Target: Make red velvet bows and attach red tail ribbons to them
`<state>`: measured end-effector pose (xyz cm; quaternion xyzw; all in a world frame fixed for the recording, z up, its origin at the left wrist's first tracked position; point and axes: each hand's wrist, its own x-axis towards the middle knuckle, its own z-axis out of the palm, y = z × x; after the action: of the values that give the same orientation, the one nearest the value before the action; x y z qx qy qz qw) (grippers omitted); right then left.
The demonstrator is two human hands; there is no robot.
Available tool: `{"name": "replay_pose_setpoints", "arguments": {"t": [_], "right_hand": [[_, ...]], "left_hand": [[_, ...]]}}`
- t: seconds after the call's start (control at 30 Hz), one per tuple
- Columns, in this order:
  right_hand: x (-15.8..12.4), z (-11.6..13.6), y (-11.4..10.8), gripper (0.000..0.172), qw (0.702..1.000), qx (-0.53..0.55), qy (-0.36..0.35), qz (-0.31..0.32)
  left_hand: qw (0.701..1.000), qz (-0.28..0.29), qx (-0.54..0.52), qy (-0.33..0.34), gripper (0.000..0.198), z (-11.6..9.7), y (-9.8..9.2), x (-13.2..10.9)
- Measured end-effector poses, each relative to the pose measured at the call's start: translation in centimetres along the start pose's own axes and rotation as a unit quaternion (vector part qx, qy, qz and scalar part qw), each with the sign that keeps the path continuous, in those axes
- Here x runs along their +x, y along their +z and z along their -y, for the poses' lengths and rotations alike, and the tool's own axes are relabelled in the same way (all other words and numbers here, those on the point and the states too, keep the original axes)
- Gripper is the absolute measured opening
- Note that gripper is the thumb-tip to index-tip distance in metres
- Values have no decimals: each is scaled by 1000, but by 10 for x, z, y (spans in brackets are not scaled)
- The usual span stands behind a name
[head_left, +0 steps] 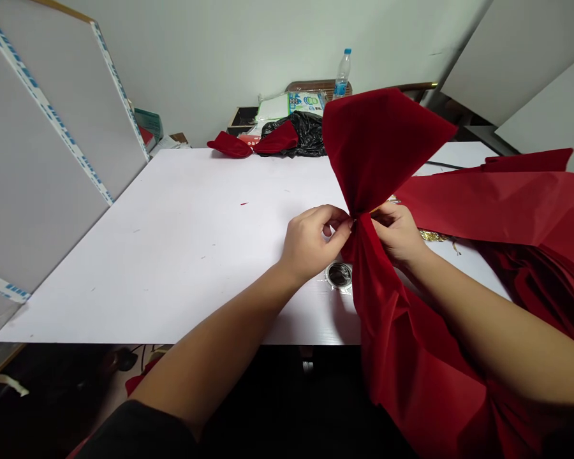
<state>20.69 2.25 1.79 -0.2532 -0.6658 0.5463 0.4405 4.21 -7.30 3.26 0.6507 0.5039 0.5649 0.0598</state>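
Observation:
A large piece of red velvet cloth [382, 143] is gathered to a narrow waist, fanned out above it and hanging down over the table's front edge. At the left side of the waist, my left hand [316, 239] pinches the gathers between thumb and fingers. My right hand [399, 233] is closed at the right side of the same waist, its fingertips partly hidden behind the cloth. Below the waist, a round metal-rimmed hole [338, 275] shows in the white table [172, 255]. A smaller red bow [277, 139] lies at the back edge.
More red cloth [497, 204] is heaped on the right, with a gold strip [433, 236] beside it. Behind are a black plastic bag [309, 131], a water bottle [343, 73] and packets. Grey panels [33, 146] stand along the left.

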Motion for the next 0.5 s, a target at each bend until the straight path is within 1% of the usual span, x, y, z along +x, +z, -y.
{"name": "replay_pose_setpoints", "arguments": {"t": [0.1, 0.2, 0.3, 0.4, 0.5], "right_hand": [[0, 0, 1, 54, 1000, -3, 3, -17], [0, 3, 3, 53, 1000, -10, 3, -18], [0, 6, 3, 55, 1000, -13, 15, -16], [0, 8, 2, 57, 999, -1, 30, 10], [-1, 10, 1, 58, 996, 24, 54, 62]], "left_hand": [[1000, 8, 1, -15, 6, 0, 0, 0], [999, 24, -1, -30, 5, -1, -1, 0], [996, 36, -41, -64, 10, -1, -4, 2], [987, 44, -101, -116, 13, 6, -5, 7], [978, 62, -139, -144, 14, 16, -3, 11]]}}
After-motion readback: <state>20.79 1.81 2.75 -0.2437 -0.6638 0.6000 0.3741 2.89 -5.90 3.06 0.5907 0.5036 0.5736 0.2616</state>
